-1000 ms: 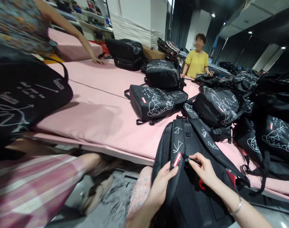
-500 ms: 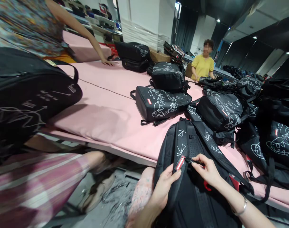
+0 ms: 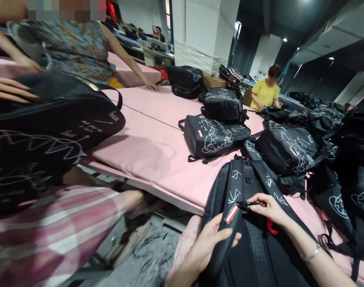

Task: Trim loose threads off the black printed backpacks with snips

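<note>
A black backpack (image 3: 259, 255) leans against the table edge in front of me, its back panel and straps facing up. My left hand (image 3: 213, 239) is closed around one shoulder strap (image 3: 234, 183), thumb on top, just below a red and white label (image 3: 231, 214). Between the fingers of my right hand (image 3: 267, 207) is a small black tool, apparently thread snips (image 3: 253, 204), its tip close to the label's upper end. A red piece (image 3: 271, 226) shows on the backpack under my right wrist.
Several black backpacks with white scribble prints, one a printed backpack (image 3: 216, 135), lie on the pink table (image 3: 146, 159). At left, a co-worker's hand (image 3: 11, 89) rests on a large black backpack (image 3: 56, 119). Another person's hand (image 3: 152, 85) touches the table. Someone in yellow (image 3: 265, 93) stands beyond.
My view has swung left, so things sit further right and lower. The tool in my right hand now lies more level beside the label. A co-worker's hand has appeared on the left backpack.
</note>
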Available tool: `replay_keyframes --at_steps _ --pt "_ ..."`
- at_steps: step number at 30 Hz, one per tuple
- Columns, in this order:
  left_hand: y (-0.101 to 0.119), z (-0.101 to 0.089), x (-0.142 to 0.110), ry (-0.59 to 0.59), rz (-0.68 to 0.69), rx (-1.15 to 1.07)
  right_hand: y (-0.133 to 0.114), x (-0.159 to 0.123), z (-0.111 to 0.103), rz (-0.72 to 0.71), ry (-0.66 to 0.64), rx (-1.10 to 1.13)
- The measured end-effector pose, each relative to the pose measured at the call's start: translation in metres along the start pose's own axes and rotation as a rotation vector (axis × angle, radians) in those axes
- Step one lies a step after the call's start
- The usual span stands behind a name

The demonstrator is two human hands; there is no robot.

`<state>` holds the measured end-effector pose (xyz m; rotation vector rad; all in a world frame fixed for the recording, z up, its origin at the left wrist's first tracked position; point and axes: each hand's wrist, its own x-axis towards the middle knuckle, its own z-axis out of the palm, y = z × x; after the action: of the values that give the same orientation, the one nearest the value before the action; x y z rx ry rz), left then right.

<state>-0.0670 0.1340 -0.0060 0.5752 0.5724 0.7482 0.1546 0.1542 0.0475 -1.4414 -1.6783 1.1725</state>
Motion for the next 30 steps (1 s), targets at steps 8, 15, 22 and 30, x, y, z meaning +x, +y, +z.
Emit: replay_keyframes --at_steps 8,15,22,30 --pt "0.015 -0.029 0.000 -0.037 0.002 0.131 -0.016 0.046 -0.008 -0.056 -0.302 -0.126" --pt "0.021 -0.031 -0.001 -0.052 -0.021 0.172 -0.013 0.062 -0.001 -0.092 -0.366 -0.118" --pt "0.027 -0.031 -0.002 -0.046 -0.015 0.148 -0.015 0.066 -0.013 -0.032 -0.376 -0.077" --pt "0.042 -0.018 -0.011 -0.047 -0.025 0.099 -0.020 0.076 -0.008 -0.079 -0.476 -0.124"
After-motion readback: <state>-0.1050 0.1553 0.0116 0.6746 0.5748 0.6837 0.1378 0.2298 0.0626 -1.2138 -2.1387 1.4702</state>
